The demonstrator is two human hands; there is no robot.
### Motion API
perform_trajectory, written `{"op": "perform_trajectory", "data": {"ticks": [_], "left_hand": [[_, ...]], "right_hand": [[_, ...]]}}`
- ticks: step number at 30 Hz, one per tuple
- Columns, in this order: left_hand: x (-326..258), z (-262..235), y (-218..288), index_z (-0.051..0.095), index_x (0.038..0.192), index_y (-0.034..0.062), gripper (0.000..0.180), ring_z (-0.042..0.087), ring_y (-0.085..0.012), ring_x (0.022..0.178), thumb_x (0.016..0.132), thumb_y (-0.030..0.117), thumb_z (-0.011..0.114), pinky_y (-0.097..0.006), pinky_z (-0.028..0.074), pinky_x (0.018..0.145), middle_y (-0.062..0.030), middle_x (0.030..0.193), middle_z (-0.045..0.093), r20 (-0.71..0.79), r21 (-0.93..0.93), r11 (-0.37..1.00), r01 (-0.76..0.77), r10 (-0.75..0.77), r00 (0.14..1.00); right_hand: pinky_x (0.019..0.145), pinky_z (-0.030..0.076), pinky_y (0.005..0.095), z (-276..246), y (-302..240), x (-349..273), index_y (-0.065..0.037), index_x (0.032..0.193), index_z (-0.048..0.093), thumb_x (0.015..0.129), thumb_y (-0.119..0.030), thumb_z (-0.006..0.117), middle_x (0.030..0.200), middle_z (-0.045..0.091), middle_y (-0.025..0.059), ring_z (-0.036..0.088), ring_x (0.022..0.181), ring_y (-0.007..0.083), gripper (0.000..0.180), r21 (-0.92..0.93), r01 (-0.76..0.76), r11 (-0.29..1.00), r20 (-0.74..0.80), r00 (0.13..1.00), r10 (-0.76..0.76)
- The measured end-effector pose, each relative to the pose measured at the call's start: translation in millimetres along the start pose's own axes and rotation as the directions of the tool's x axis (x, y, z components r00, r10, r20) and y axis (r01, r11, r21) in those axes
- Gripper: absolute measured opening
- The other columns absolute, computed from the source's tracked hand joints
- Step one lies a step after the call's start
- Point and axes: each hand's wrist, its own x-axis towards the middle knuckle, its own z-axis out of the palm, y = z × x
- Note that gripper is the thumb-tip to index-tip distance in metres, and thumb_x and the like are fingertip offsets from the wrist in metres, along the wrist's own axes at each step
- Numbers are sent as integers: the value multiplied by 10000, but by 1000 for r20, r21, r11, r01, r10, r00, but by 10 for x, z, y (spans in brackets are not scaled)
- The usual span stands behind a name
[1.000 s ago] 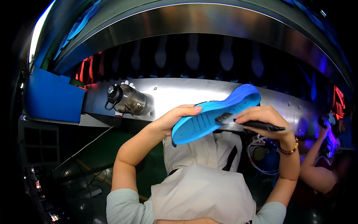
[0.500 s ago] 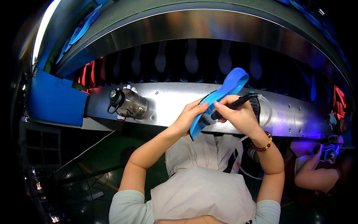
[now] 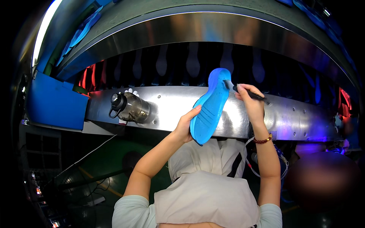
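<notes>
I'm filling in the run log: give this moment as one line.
left hand: holds blue shoe sole upright | right hand: dark brush at sole's top | behind: steel ledge, bottle

The sole [image 3: 210,108] stands between the left hand [image 3: 185,127] and the right hand [image 3: 250,102]; the bottle [image 3: 129,107] lies on the ledge [image 3: 171,106] to their left.

You face a curved stainless steel hood [image 3: 213,28] that arches over a dark opening, where rows of dim sole shapes [image 3: 193,60] sit beneath it. Under that opening runs a brushed metal ledge [image 3: 171,104], reflecting light. On the ledge's left end lies a dark drinking bottle [image 3: 129,107]; left of the bottle sits a blue bin [image 3: 53,102]. Red glow [image 3: 89,76] shows above the bottle. Below the ledge lies green floor [image 3: 106,159], crossed by a white cable [image 3: 89,154].
</notes>
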Motion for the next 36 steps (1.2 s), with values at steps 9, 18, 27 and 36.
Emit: {"op": "perform_trajectory", "data": {"ticks": [9, 18, 27, 36], "left_hand": [[34, 6, -36, 342, 1258, -15, 510, 564, -252, 997, 881, 316, 431, -376, 485, 850, -173, 1138, 520, 39, -130, 991, -10, 15, 999], [-429, -178, 532, 328, 1294, -23, 586, 539, -230, 1028, 855, 354, 424, -320, 450, 866, -171, 1170, 506, 167, 144, 929, -341, 317, 934], [-201, -316, 2834, 265, 1332, -7, 609, 227, -402, 1276, 881, 397, 337, -587, 166, 1026, -207, 1378, 267, 434, -451, 655, -607, 755, 492], [801, 524, 3456, 169, 1366, 22, 682, 350, -301, 1245, 847, 344, 472, -455, 283, 1005, -176, 1364, 313, -160, 114, 577, -809, 814, 559]], "right_hand": [[801, 467, 295, 284, 80, -554, 91, 974, 591, 763, -133, 641, 960, 614, 235, 619, 903, 255, 311, -469, 528, 708, 280, 849, -448], [768, 487, 381, -269, -253, -764, 53, 842, 616, 886, -219, 382, 881, 640, 182, 622, 815, 303, 361, 364, -83, 928, 423, 902, -85], [650, 493, 303, -512, 75, -755, 35, 889, 592, 916, -274, 374, 882, 622, 216, 609, 766, 236, 379, 547, -210, 810, 107, 978, 180], [648, 406, 233, -673, 306, -862, 55, 1046, 535, 923, -298, 389, 1009, 587, 156, 528, 787, 152, 401, 626, -228, 746, -84, 931, 354]]}}
